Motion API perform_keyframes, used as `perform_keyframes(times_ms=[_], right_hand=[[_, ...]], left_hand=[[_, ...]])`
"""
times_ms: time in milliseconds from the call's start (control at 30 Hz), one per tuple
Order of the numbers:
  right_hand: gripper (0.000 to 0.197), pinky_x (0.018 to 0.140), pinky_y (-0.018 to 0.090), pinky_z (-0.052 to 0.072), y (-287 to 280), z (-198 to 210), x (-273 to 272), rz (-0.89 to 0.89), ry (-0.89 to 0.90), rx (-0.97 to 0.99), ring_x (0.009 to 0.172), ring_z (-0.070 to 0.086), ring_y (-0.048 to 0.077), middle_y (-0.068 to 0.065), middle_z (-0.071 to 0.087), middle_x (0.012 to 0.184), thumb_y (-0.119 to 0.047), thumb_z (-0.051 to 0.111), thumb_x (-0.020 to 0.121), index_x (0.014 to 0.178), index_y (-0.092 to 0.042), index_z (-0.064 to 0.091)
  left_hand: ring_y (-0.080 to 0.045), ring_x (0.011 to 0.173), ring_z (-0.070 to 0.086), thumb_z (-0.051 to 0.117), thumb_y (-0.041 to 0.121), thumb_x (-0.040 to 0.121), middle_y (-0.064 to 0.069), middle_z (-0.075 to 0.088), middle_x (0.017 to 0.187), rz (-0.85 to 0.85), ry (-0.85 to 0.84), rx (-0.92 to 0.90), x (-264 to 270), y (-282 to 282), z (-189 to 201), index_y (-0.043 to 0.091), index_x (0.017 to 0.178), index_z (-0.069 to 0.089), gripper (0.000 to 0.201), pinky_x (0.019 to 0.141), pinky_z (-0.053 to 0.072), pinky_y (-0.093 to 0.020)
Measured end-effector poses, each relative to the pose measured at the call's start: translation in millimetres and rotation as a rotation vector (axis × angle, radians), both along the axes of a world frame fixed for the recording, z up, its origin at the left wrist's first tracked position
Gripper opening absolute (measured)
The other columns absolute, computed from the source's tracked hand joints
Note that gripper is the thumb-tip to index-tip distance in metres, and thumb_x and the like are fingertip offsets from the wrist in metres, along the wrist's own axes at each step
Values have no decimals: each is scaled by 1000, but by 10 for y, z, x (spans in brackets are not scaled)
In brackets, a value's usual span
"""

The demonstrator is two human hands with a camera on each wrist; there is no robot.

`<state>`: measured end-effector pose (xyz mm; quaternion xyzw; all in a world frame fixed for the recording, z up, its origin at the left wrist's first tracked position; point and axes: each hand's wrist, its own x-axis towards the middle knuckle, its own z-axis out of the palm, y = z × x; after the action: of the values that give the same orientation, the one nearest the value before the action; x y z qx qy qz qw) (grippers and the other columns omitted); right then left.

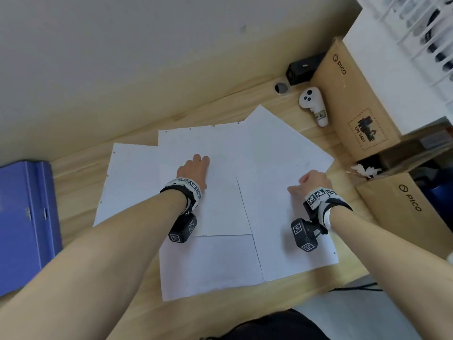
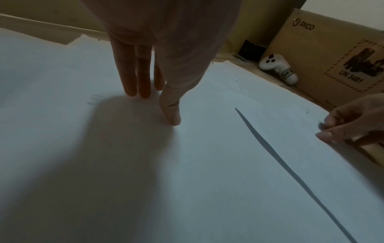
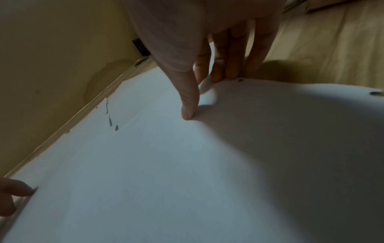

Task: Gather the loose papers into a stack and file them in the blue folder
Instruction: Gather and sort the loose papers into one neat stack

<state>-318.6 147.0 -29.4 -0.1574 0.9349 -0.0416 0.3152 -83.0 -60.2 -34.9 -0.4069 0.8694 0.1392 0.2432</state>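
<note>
While the sheets lie fanned, overlapping, mid-desk:
Papers (image 1: 215,192): ours to square up, spread on the desk (image 1: 81,177), long axes running roughly away from us.
Left hand (image 1: 193,171): fingers straight, flat on the middle sheet, pinning it.
Right hand (image 1: 311,182): thumb on top, fingers curled at the right sheet's (image 1: 282,155) far-right edge, pinching it so it lifts.
Folder (image 1: 24,227): blue, shut as far as we can tell, well left of the papers, nearer our left hand.
Next, we judge: draw the right sheet leftward over the pinned one.
</note>
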Motion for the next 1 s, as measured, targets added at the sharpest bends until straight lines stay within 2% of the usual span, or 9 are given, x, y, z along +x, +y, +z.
perform_keyframes(times_ms=[67, 167, 233, 367, 567, 700, 767, 900, 1000], right_hand=[[54, 83, 41, 51, -48, 7, 13, -28, 31, -1, 113, 55, 31, 12, 57, 117, -27, 80, 65, 112, -11, 59], [77, 91, 46, 46, -69, -10, 28, -14, 104, 32, 124, 46, 32, 13, 47, 129, -34, 85, 64, 126, -9, 46], [72, 89, 45, 49, -84, -28, -8, 10, 91, 57, 121, 48, 31, 11, 53, 123, -36, 84, 63, 120, -10, 50], [30, 69, 35, 49, -144, -2, -78, 82, -1, 91, 106, 51, 28, 3, 60, 86, -31, 77, 67, 81, -14, 56], [32, 50, 26, 33, -296, 82, -118, 80, -118, -86, 61, 50, 22, 1, 52, 67, -21, 73, 71, 62, -15, 43], [19, 51, 28, 31, -628, 194, -261, 101, -59, -212, 69, 50, 29, 3, 48, 68, -12, 60, 78, 66, -13, 45], [4, 59, 31, 42, -784, 200, -357, 122, -29, -259, 77, 57, 33, 9, 58, 77, -6, 53, 80, 79, -8, 57], [19, 69, 30, 46, -955, 90, -515, 114, -22, -311, 86, 61, 34, 12, 65, 89, -4, 50, 85, 96, -8, 64], [14, 69, 37, 52, -1024, -40, -583, 151, 56, -281, 88, 59, 36, 15, 63, 89, -5, 52, 82, 88, -4, 64]], left_hand=[[-28, 95, 56, 74, 12, 72, -7, 54, 112, 1, -11, 13, -30, -26, -11, 17, 119, 42, 57, 67, 42, -36], [-27, 109, 48, 79, 15, 70, -6, 49, 118, -27, -20, -16, -49, -55, -57, 16, 122, 42, 64, 69, 40, -36], [-27, 113, 44, 82, 17, 68, -7, 45, 122, -48, -18, -51, -52, -79, -71, 16, 124, 41, 69, 70, 39, -35], [-28, 110, 46, 82, 19, 67, -6, 47, 119, -42, -25, -36, -65, -126, -85, 18, 126, 37, 75, 71, 37, -35], [-25, 117, 41, 81, 28, 70, -5, 46, 122, -80, -86, 68, -79, -237, -90, 17, 118, 50, 58, 80, 39, -33], [-26, 121, 40, 79, 35, 74, -4, 46, 124, -114, -123, 76, -94, -276, -89, 15, 121, 57, 56, 89, 45, -37], [-26, 118, 43, 73, 36, 80, -4, 48, 121, -94, -92, 91, -90, -289, -80, 15, 118, 59, 46, 89, 46, -37], [-24, 94, 57, 62, 30, 85, -4, 60, 107, -22, -66, 163, -73, -485, 52, 22, 92, 54, 13, 76, 45, -32], [-28, 107, 58, 60, 35, 88, -5, 60, 120, -14, -73, 148, -112, -786, 274, 21, 114, 58, 30, 81, 44, -33]])
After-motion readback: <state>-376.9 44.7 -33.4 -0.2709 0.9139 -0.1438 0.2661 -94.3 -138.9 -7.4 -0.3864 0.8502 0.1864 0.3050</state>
